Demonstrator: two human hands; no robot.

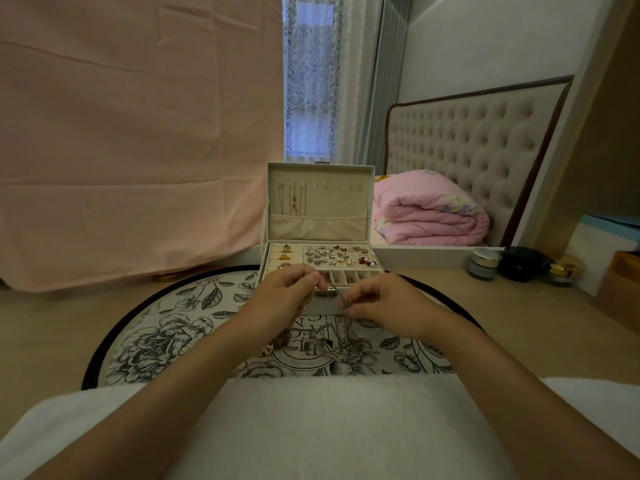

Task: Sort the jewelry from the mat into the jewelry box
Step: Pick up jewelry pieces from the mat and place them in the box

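With left hand (289, 294) and right hand (382, 306) pinching what looks like a chain (343, 300), we should hold it taut between grips and lower it into the jewelry box (341, 211) beyond.

In the middle of the frame the left hand (284, 296) and the right hand (381, 306) pinch a silver chain (341, 298) between them, just in front of the open jewelry box (318, 202). Below them, more chains (334, 349) lie heaped on the round floral mat (166, 323) on the worktop (519, 323). Small jars (483, 264) stand at the right.
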